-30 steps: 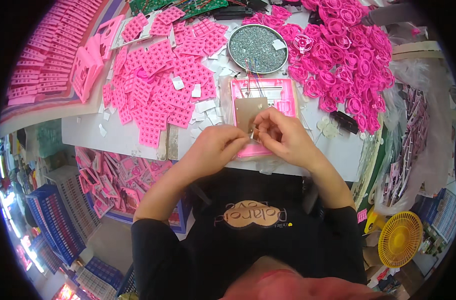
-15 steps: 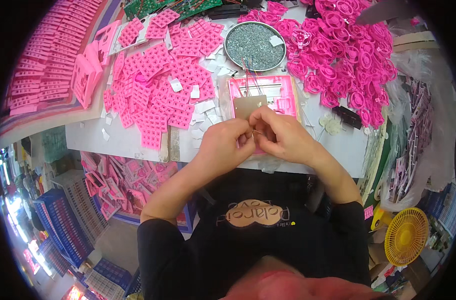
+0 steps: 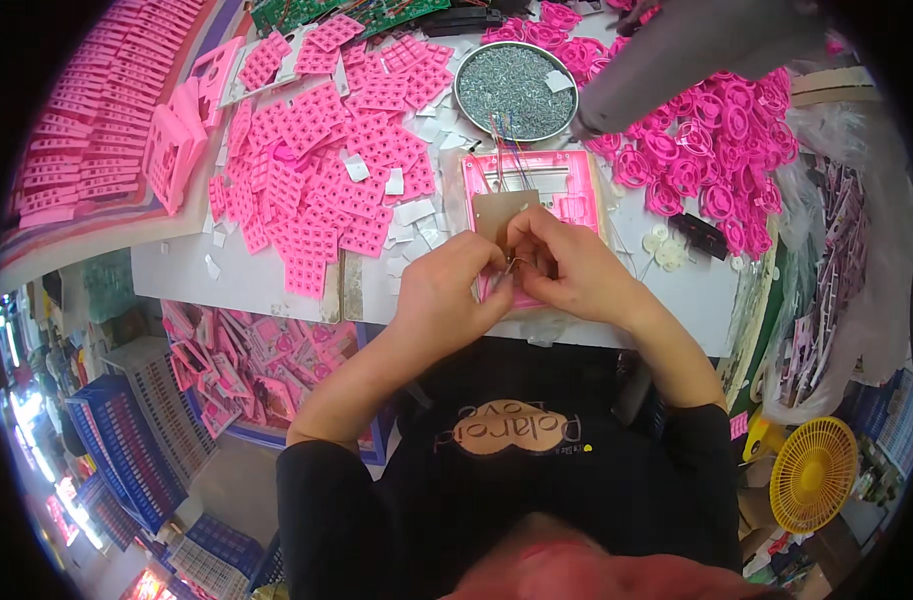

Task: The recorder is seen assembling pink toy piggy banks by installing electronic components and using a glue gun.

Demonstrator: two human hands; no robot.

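My left hand point(image 3: 447, 285) and my right hand point(image 3: 582, 268) meet over the near end of a pink plastic casing point(image 3: 581, 190), fingertips pinched close together. Between them runs a thin wire point(image 3: 518, 261), pale and partly hidden by the fingers. Just beyond the fingertips a brown flat board point(image 3: 503, 212) stands tilted on the casing. Several coloured wires point(image 3: 498, 150) rise from the casing's far side. Inside the casing a silvery strip shows; its near part is covered by my hands.
Behind the casing stands a round tray point(image 3: 517, 92) of small metal screws. Pink button pads point(image 3: 322, 170) pile up on the left, pink ring parts point(image 3: 717, 140) on the right. A blurred dark grey elongated shape point(image 3: 692, 65) reaches over the ring parts. White discs point(image 3: 663, 247) lie right of the casing.
The dark grey shape has swung in from the upper right toward the screw tray. My hands stay nearly in place, fingers shifting slightly on the wire.
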